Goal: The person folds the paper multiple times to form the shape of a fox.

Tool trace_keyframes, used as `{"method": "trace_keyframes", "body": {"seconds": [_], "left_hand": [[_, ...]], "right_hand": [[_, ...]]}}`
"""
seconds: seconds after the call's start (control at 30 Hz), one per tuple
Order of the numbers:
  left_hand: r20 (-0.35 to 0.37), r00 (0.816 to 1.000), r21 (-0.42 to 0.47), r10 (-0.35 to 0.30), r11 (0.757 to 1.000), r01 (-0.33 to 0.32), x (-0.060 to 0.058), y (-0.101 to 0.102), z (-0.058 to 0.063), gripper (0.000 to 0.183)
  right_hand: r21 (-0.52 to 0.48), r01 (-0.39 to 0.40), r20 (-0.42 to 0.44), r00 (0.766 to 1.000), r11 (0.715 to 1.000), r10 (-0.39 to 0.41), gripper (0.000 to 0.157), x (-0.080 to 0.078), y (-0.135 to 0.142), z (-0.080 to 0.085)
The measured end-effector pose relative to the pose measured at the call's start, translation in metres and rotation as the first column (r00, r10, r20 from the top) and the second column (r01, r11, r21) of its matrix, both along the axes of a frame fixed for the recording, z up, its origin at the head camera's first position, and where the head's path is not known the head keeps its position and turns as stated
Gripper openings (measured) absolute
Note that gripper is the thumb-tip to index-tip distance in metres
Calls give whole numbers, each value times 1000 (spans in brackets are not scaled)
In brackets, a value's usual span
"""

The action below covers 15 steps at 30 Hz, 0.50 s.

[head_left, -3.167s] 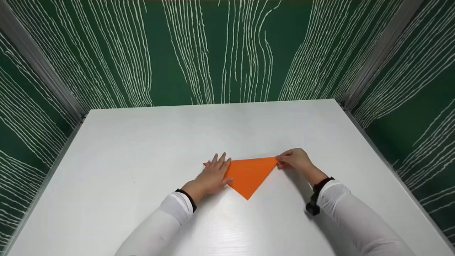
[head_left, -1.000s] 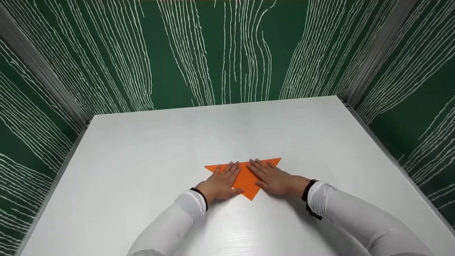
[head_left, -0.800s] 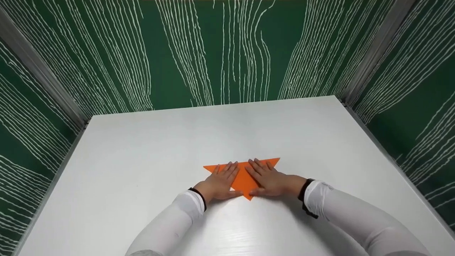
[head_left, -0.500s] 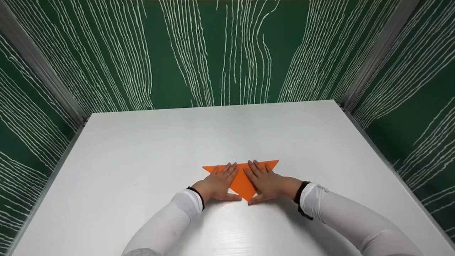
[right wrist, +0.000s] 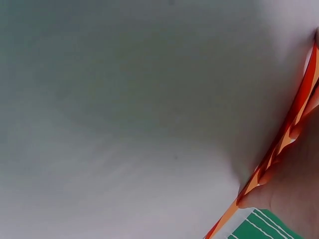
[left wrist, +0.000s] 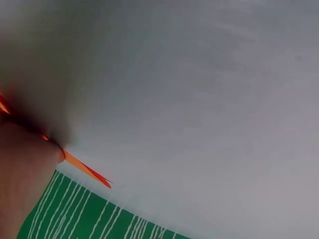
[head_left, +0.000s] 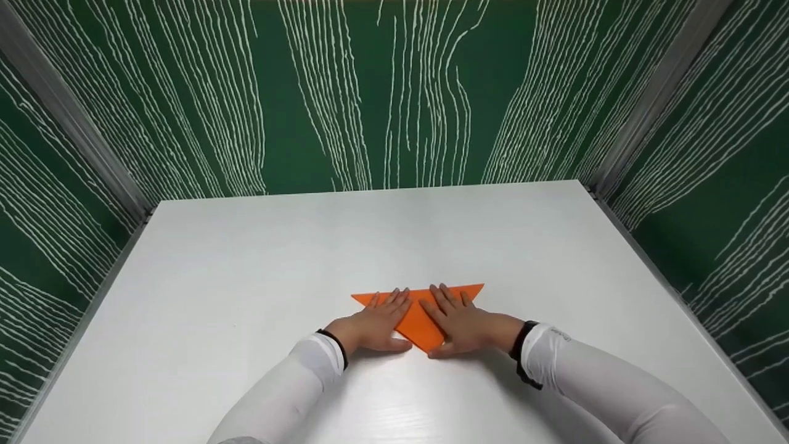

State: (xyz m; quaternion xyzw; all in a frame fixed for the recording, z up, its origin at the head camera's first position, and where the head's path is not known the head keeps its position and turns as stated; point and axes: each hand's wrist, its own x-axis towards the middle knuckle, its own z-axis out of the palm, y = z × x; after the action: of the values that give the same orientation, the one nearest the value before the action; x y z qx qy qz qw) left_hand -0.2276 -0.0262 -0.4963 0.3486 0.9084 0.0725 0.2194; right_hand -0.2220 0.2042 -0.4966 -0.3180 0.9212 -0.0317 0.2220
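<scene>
A sheet of orange paper [head_left: 420, 327], folded into a triangle, lies on the white table with its long edge at the far side. My left hand [head_left: 376, 324] rests on its left half, fingers spread, thumb beside the lower left edge. On the right half my right hand [head_left: 465, 324] presses with straight fingers, its thumb at the near corner. Both outer corners stick out past the hands. The left wrist view shows the paper [left wrist: 87, 172] edge-on beyond my left hand [left wrist: 27, 174]. In the right wrist view, the paper's layers [right wrist: 284, 137] part slightly along the edge under my right hand [right wrist: 291, 174].
The white table [head_left: 246, 265] extends around the paper on all sides. Green walls [head_left: 296, 135] with pale wavy lines stand behind it and at both sides, with grey posts [head_left: 647, 105] at the corners.
Earlier my right hand pinched the paper's right corner; it then came down flat beside the left hand. Since then its thumb has slid down to the near corner. The left hand has stayed on the paper.
</scene>
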Motion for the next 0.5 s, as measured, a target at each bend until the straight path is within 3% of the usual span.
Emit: {"method": "trace_keyframes", "body": {"seconds": [0.5], "left_hand": [[8, 1000, 51, 1, 999, -2, -1, -4, -3, 75]], "right_hand": [[-52, -32, -8, 999, 998, 31, 107, 2, 5, -4]]}}
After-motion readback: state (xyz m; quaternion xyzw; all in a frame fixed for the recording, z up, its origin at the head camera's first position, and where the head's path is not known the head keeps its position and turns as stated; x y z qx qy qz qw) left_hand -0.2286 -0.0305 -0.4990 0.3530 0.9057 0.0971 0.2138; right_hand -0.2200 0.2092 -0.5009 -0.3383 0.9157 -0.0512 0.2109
